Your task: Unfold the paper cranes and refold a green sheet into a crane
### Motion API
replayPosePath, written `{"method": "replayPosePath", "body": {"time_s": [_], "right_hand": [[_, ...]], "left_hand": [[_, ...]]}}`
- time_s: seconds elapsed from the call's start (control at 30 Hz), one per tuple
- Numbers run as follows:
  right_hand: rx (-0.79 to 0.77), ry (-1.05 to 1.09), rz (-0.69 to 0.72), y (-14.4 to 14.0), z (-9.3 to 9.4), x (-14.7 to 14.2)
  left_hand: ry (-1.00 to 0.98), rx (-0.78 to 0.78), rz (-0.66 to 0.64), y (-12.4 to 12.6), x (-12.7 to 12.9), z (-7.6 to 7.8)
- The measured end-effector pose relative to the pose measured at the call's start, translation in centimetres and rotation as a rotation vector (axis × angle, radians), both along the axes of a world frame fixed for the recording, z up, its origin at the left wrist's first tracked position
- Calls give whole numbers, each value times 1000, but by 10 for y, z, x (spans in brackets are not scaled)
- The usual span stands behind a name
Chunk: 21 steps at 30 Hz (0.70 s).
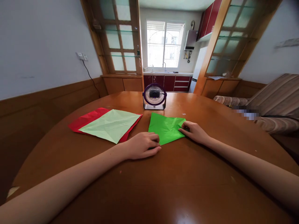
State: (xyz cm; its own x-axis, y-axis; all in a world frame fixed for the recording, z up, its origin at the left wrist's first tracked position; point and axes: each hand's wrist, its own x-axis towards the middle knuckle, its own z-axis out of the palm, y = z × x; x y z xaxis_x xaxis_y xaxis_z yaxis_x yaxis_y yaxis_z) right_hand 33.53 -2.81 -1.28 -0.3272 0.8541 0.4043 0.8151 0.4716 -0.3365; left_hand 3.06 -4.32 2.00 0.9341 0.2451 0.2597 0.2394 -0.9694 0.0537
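A bright green sheet of paper (164, 126) with crease lines lies on the wooden table in front of me. My right hand (195, 132) pinches its right corner, which is slightly lifted and bent. At the sheet's lower left edge rests my left hand (143, 145), palm down, fingers loosely bent and apart, the fingertips touching the paper's edge. To the left of that hand, a pale green creased sheet (111, 124) lies on top of red paper (90, 119), whose edges stick out on both sides.
A small purple round fan (154, 95) on a metal stand is behind the green sheet. The round brown table (149, 186) extends around my arms. A striped sofa (275, 96) is at the right. A wall socket (81, 56) with a black cord is on the left, and a kitchen lies beyond.
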Motion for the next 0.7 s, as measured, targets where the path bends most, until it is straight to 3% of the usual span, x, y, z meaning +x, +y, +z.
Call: {"method": "replayPosePath", "body": {"time_s": [0.37, 0.7], "right_hand": [[10, 4, 11, 0, 0, 2], [3, 12, 8, -1, 0, 3]], "left_hand": [[-35, -67, 5, -14, -37, 6], [-125, -186, 31, -8, -40, 8]]}}
